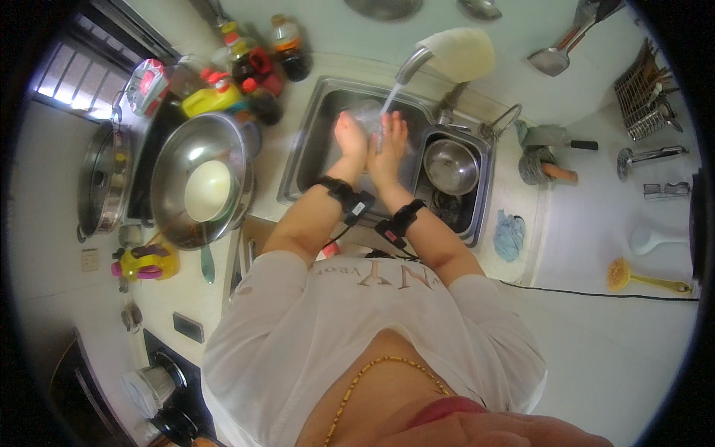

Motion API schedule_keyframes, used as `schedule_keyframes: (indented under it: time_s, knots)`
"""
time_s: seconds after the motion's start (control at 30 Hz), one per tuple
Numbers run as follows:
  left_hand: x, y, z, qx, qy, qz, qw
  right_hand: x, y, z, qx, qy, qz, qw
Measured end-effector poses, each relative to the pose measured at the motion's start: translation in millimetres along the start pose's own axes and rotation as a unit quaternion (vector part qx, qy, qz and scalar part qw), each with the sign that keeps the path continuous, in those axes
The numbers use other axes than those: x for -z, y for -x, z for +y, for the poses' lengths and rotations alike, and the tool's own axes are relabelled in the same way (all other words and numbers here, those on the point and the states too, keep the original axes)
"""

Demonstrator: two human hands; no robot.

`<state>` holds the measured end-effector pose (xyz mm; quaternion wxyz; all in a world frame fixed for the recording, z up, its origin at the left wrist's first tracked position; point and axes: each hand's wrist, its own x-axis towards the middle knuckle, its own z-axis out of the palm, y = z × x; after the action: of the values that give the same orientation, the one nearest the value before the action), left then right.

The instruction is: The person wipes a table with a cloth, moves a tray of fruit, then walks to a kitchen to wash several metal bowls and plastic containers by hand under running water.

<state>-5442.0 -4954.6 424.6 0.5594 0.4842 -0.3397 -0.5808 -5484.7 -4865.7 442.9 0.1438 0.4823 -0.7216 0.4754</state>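
Note:
Over the large basin of a stainless steel sink [291, 162], my left hand [351, 135] and my right hand [388, 148] are close together, wrists almost touching. A stream of water [390, 100] falls from the metal faucet [414, 65] onto the fingers of my right hand, which are stretched out with nothing seen gripped in them. My left hand is turned on its side, its fingers partly hidden. Just beyond the hands is a clear, shiny patch [366, 110], either splashing water or a see-through thing; I cannot tell which.
A metal bowl [451, 166] sits in the small right basin. To the left, a large metal wok or basin [167, 167] holds a pale bowl [208, 190]. Several bottles [212, 100] crowd the back left corner. A blue cloth [509, 234] and a cleaver [544, 137] are at the right.

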Motion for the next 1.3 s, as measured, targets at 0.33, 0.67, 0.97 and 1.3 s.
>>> schedule_keyframes:
  time_s: [0.33, 0.67, 0.97, 1.3]
  knots:
    - [33, 24, 50, -0.167, -0.254, -0.266, 0.915, -26, -57, 35, -0.168, -0.229, -0.234, 0.93]
    - [52, -6, 37, -0.045, -0.022, -0.2, 0.979, -6, -30, 9, -0.508, -0.266, -0.237, 0.784]
    - [40, 29, 40, -0.063, -0.029, -0.237, 0.969, -3, -86, 14, -0.333, -0.164, -0.301, 0.878]
    - [24, 18, 40, -0.183, -0.245, -0.285, 0.909, 7, -60, 9, -0.109, -0.093, -0.235, 0.961]
